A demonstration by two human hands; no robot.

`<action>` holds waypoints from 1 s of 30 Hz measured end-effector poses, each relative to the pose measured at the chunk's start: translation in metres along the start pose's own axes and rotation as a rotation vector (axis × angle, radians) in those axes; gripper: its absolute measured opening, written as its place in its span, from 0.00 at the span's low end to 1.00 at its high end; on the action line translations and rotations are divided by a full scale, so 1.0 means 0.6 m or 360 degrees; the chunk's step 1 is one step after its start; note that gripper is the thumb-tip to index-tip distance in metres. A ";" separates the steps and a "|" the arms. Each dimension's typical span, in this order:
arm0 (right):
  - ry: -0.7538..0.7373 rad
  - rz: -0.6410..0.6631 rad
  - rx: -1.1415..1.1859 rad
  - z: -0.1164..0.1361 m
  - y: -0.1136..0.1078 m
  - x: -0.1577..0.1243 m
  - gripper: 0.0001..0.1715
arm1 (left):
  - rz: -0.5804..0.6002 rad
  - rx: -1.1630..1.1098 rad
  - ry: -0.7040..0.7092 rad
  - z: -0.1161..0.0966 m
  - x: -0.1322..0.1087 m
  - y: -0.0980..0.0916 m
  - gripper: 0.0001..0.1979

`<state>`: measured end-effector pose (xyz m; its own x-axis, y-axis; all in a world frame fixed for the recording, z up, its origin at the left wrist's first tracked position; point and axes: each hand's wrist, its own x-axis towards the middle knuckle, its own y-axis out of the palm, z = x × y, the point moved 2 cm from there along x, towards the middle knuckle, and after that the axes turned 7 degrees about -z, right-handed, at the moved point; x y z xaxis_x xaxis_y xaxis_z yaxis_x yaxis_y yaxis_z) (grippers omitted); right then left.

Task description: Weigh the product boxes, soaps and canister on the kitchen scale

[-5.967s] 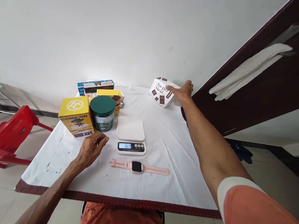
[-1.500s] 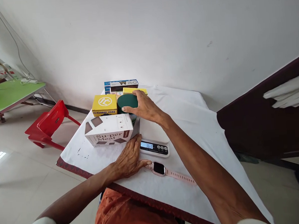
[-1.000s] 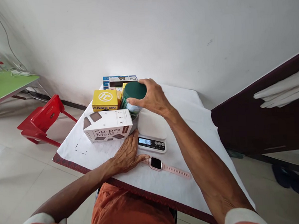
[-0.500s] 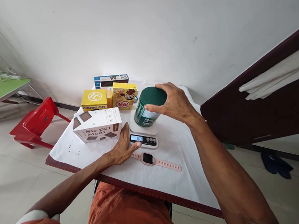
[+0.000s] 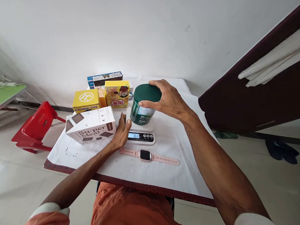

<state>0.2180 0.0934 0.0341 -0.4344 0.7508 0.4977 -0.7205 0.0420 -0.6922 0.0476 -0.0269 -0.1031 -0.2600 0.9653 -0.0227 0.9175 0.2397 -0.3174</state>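
A green canister (image 5: 143,111) with a dark green lid stands on the white kitchen scale (image 5: 148,127), whose lit display reads 363. My right hand (image 5: 168,99) grips the canister round its upper part, thumb in front and fingers over the far side of the lid. My left hand (image 5: 121,132) is at the scale's left edge, fingers stretched out and thumb apart, holding nothing; whether it touches the scale is unclear. Just left of it lies a white "Su-per Meal" box (image 5: 90,125). In front of the scale, a pink-strapped smartwatch (image 5: 145,155) lies stretched out.
Behind the white box stand a yellow "COME ON" box (image 5: 86,99), a yellow cartoon box (image 5: 117,94) and blue and dark boxes (image 5: 105,78) near the wall. A red chair (image 5: 36,127) is left of the cloth-covered table (image 5: 188,177). Dark slippers (image 5: 282,151) lie on the floor at right.
The view has shifted slightly. My left thumb has drawn back from the front of the scale towards its left edge. The right hand keeps its grip on the canister, and the display still shows 363.
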 end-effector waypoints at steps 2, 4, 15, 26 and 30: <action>0.0000 -0.0014 0.0001 -0.001 -0.003 -0.004 0.47 | 0.0017 0.0006 0.0013 0.000 0.001 0.001 0.49; 0.0002 -0.0031 -0.0004 -0.003 -0.006 -0.008 0.47 | 0.0037 0.0000 0.0031 0.001 0.003 0.003 0.49; 0.0261 -0.0245 0.0289 -0.035 -0.022 -0.041 0.47 | 0.0054 -0.0029 0.0101 0.003 0.004 0.006 0.49; 0.0674 -0.0644 0.0561 -0.111 -0.018 -0.132 0.36 | -0.0184 0.0081 0.0411 0.024 -0.030 0.003 0.47; 0.0689 -0.0617 0.0603 -0.109 -0.012 -0.142 0.35 | -0.0115 0.0060 0.0564 0.024 -0.037 0.004 0.49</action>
<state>0.2955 0.0719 -0.0376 0.0907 0.9268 0.3645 -0.9535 0.1864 -0.2368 0.0515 -0.0494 -0.1169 -0.1970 0.9236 0.3289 0.8871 0.3108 -0.3414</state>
